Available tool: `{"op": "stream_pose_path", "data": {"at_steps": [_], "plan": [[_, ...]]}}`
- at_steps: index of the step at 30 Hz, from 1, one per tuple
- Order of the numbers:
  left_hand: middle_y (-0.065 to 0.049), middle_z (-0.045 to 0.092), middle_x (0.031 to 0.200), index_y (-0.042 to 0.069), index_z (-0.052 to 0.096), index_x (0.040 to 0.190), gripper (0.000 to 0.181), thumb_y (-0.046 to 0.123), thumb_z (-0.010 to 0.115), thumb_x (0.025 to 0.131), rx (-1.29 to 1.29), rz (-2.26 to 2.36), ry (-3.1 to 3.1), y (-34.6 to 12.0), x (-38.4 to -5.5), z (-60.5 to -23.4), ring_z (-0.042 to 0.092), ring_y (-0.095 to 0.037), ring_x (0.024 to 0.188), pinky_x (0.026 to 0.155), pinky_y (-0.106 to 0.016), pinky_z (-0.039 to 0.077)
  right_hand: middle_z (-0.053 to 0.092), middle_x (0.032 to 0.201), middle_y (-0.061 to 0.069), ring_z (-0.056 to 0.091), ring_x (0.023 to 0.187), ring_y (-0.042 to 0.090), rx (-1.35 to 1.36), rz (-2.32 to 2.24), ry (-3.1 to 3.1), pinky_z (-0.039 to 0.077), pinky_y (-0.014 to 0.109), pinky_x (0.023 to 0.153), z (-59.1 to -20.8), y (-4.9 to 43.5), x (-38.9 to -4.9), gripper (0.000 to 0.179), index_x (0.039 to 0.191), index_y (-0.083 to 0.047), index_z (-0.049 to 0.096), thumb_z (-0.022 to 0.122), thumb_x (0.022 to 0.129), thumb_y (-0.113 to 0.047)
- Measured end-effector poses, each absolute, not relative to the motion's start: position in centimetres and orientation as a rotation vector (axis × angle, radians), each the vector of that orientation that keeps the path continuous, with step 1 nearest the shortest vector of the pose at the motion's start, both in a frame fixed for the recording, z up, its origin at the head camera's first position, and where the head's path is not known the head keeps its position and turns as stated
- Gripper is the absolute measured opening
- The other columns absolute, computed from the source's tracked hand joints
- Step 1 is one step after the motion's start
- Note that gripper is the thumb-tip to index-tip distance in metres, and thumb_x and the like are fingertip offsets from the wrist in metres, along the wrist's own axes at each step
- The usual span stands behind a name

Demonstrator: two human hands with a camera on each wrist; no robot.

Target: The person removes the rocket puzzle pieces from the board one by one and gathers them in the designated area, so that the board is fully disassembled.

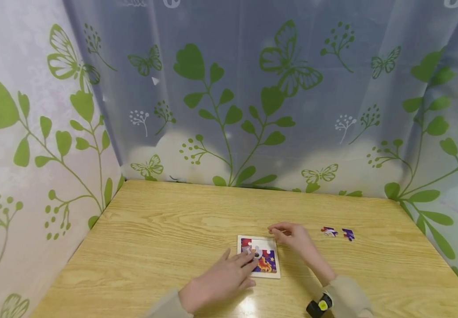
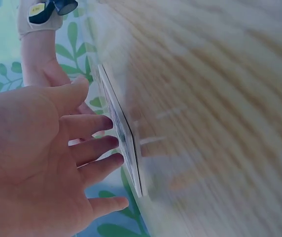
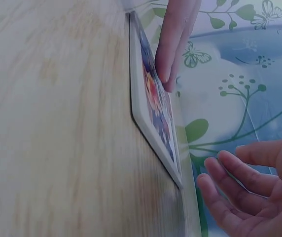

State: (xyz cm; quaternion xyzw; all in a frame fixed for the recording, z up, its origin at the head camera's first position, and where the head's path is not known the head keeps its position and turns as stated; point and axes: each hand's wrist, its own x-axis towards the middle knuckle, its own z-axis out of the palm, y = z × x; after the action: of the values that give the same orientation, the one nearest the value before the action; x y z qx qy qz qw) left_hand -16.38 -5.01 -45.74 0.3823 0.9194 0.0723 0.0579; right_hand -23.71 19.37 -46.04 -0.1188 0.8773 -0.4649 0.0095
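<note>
A small square jigsaw puzzle in a white frame (image 1: 278, 267) lies flat on the table, showing purple, red and orange artwork. Its upper right part is bare white. My left hand (image 1: 229, 271) rests straight fingertips on the puzzle's left side, covering some of the picture; in the left wrist view its fingers (image 2: 99, 148) are spread at the board. Just beyond the top right corner hovers my right hand (image 1: 295, 239). The right wrist view shows that hand (image 3: 257, 190) with loosely bent fingers and nothing between them.
Two loose jigsaw pieces, one red and white (image 1: 329, 231) and one purple (image 1: 348, 234), lie to the right of my right hand. The wooden table (image 1: 165, 229) ends at a leaf-and-butterfly curtain (image 1: 233, 145). A black device (image 1: 319, 305) is strapped to the right wrist.
</note>
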Motion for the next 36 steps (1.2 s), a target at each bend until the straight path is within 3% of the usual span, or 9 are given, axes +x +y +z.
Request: {"op": "stream_pose_path", "data": {"at_steps": [5, 11, 17, 28, 36], "plan": [[-0.005, 0.03, 0.164, 0.014, 0.04, 0.156, 0.059, 0.046, 0.042, 0.107, 1.159, 0.213, 2.762, -5.1, -16.2, -45.9, 0.031, -0.024, 0.151, 0.119, -0.058, 0.029, 0.075, 0.109, 0.014, 0.071, 0.093, 0.023, -0.401, -1.359, 2.754, 0.058, 0.027, 0.073, -46.0, 18.3, -23.8, 0.024, 0.114, -0.002, 0.075, 0.064, 0.101, -0.018], [-0.008, 0.032, 0.163, 0.01, 0.04, 0.155, 0.059, 0.044, 0.042, 0.107, 1.207, 0.184, 2.766, -5.3, -16.1, -46.0, 0.03, -0.024, 0.151, 0.12, -0.054, 0.03, 0.075, 0.112, 0.011, 0.07, 0.103, 0.027, -0.504, -1.243, 2.733, 0.057, 0.04, 0.088, -45.8, 17.1, -23.8, 0.026, 0.115, -0.005, 0.076, 0.062, 0.102, -0.023], [-0.01, 0.03, 0.163, 0.007, 0.04, 0.155, 0.061, 0.044, 0.043, 0.107, 1.228, 0.192, 2.758, -5.3, -16.0, -45.9, 0.029, -0.025, 0.151, 0.12, -0.051, 0.032, 0.075, 0.111, 0.012, 0.07, 0.103, 0.031, -0.593, -1.176, 2.738, 0.056, 0.05, 0.091, -46.1, 16.3, -23.8, 0.026, 0.113, -0.004, 0.076, 0.061, 0.102, -0.024], [-0.009, 0.032, 0.163, 0.007, 0.042, 0.154, 0.061, 0.045, 0.044, 0.107, 1.231, 0.172, 2.778, -5.3, -16.0, -46.1, 0.031, -0.025, 0.151, 0.119, -0.053, 0.032, 0.075, 0.109, 0.011, 0.071, 0.098, 0.028, -0.662, -1.177, 2.689, 0.059, 0.04, 0.083, -46.5, 15.7, -23.4, 0.024, 0.112, -0.004, 0.075, 0.061, 0.102, -0.022], [-0.008, 0.032, 0.163, 0.009, 0.042, 0.154, 0.062, 0.048, 0.045, 0.106, 1.219, 0.154, 2.787, -5.3, -15.9, -46.0, 0.031, -0.024, 0.151, 0.119, -0.053, 0.032, 0.076, 0.106, 0.015, 0.071, 0.101, 0.032, -0.565, -1.287, 2.628, 0.059, 0.042, 0.084, -46.4, 15.6, -23.4, 0.032, 0.123, 0.004, 0.068, 0.061, 0.102, -0.019]]}}
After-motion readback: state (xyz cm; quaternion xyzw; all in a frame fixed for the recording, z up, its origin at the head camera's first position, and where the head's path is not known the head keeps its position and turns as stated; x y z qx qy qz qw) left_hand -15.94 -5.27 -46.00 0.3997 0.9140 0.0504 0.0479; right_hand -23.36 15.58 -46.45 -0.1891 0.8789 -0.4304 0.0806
